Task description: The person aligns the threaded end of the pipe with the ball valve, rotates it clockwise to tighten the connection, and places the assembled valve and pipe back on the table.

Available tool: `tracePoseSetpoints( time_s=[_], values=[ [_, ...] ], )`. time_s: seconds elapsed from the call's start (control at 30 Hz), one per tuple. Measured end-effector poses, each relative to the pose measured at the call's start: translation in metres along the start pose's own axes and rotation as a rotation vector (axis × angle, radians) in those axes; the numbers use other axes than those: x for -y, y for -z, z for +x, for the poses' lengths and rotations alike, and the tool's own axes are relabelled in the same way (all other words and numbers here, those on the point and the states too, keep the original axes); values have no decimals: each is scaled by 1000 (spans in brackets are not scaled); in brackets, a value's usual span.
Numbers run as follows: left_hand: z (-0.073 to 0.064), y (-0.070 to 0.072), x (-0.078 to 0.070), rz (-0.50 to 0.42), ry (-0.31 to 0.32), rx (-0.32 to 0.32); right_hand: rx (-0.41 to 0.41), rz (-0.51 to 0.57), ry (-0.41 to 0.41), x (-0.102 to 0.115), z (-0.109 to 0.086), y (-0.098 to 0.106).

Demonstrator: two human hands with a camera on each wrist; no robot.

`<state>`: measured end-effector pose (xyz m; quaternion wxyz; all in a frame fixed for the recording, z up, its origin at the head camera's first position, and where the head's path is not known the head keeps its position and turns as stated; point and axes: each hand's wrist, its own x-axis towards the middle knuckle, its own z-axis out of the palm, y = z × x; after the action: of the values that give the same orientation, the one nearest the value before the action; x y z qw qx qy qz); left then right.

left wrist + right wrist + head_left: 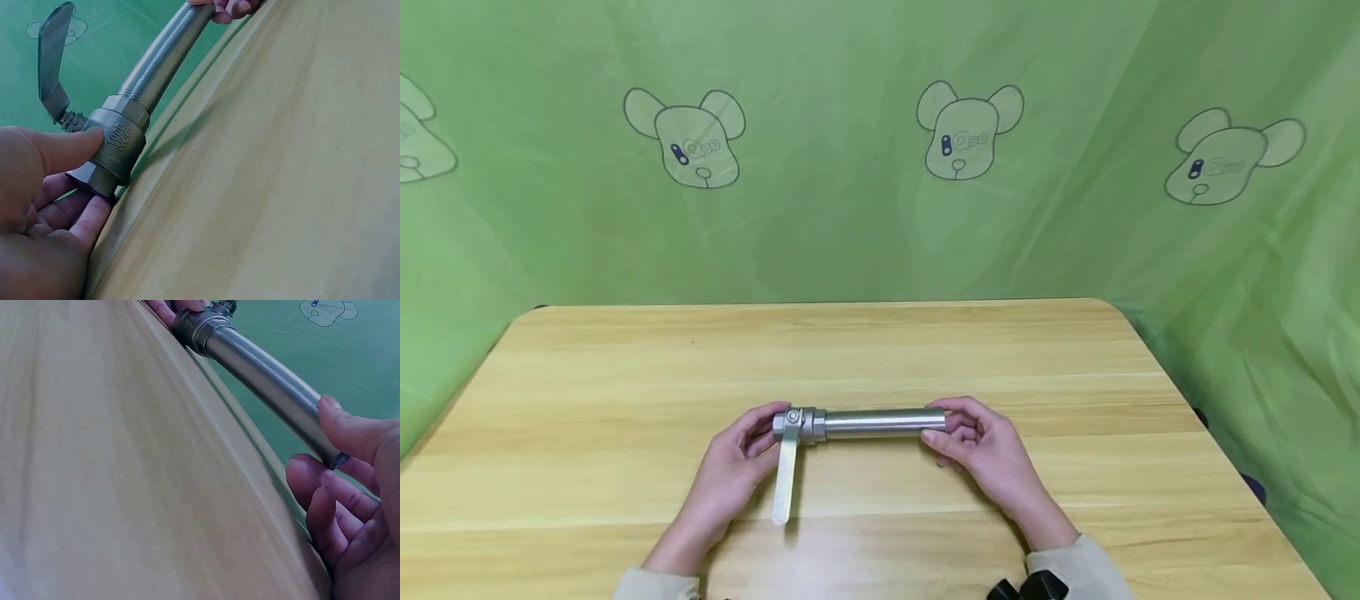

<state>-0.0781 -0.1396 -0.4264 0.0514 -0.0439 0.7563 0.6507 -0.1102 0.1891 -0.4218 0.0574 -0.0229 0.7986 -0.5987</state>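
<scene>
A ball valve with a flat metal lever is joined to a straight steel pipe, the pair lying crosswise between two hands. My left hand grips the valve body, thumb on its side by the raised "1000 WOG" lettering and fingers around its lower end. At the pipe's other end, my right hand pinches the tube between thumb and fingers. Threads show where the pipe meets the valve. Toward the person points the lever in the head view.
Both hands are over a light wood table with rounded far corners. A green cloth printed with bear heads hangs behind it and along the sides. Black objects sit by the right sleeve at the bottom edge.
</scene>
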Motion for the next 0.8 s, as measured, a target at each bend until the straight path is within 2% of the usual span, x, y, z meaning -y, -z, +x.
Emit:
tracePoseSetpoints(
  time_s=[0.4, 0.8],
  values=[
    [0, 0, -3, -24, 13, 1, -6, -7, -61, 3, 0, 0],
    [1, 0, -2, -21, 20, -2, 18, -56, -57, 4, 0, -2]
  ],
)
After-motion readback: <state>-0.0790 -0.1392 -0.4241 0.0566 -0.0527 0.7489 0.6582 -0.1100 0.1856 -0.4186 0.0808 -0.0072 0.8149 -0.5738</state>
